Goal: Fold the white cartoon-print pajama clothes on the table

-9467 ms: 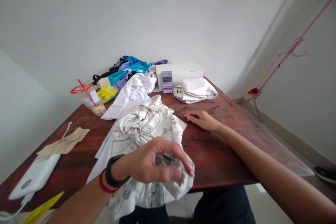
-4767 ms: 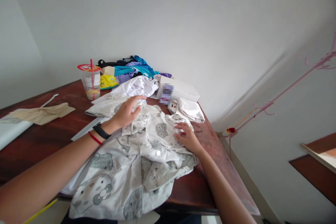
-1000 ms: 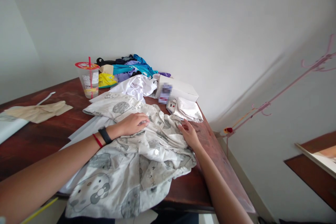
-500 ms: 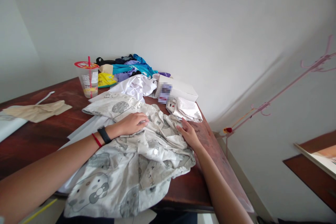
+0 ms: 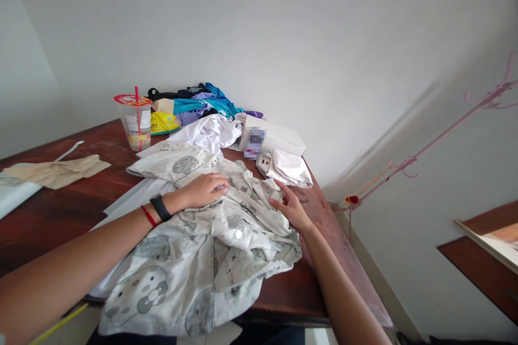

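Observation:
A white cotton shirt with grey cartoon-cat print and buttons lies rumpled across the table, its lower end hanging over the near edge. My left hand, with a black band and a red string at the wrist, rests palm down on the middle of the shirt, fingers loosely bent. At the shirt's right edge is my right hand. Its index finger and thumb are apart and touch the bunched cloth; the other fingers are mostly hidden. White cloth or paper shows under the shirt's left side.
Behind the shirt are a white satiny cloth, a pile of blue and dark clothes, a white box and a folded white cloth. A plastic cup with a red straw stands left on the wooden table.
My right hand has shifted slightly left, and the cloth at its fingertips has moved a little. My left hand stays in place.

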A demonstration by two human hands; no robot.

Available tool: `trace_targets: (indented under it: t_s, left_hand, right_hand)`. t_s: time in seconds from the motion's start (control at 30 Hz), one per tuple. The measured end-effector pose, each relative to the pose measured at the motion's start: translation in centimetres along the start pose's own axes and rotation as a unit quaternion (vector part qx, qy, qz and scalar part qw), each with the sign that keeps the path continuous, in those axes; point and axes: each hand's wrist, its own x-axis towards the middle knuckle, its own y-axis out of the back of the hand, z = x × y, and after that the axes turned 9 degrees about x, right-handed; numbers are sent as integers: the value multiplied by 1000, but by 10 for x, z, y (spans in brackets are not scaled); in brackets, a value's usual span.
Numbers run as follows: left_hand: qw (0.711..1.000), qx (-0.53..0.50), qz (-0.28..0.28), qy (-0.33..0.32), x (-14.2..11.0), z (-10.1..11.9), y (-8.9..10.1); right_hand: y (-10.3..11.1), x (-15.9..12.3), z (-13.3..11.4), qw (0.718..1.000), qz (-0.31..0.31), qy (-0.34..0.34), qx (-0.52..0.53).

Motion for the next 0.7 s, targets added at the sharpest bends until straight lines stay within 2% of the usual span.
trace_targets:
  t_s: [0.1, 0.17, 0.33, 0.4, 0.5, 0.6, 0.67, 0.7]
  left_hand:
    - [1000, 1, 0, 2, 0, -1, -1]
    - [1000, 4, 0, 15, -1, -1, -1]
    - [998, -13, 22, 55, -1, 1, -2]
    - [995, -16, 52, 80, 0, 2, -1]
    - [984, -24, 128, 119, 3, 4, 3]
    - [970, -39, 209, 114, 4, 6, 9]
    - [968, -40, 227, 103, 3, 8, 11]
    - [970, -44, 217, 96, 2, 8, 11]
  right_hand:
    - [1, -3, -2, 998, -9, 56, 0]
    - [3, -6, -4, 997, -33, 66, 6]
    - [8, -14, -10, 983, -173, 62, -2]
    - [8, -16, -13, 973, -220, 67, -18]
    - [8, -16, -17, 963, -257, 68, -29]
    - [7, -16, -21, 953, -296, 61, -28]
    - [6, -17, -24, 944, -325, 54, -36]
    - [5, -17, -26, 939, -337, 50, -42]
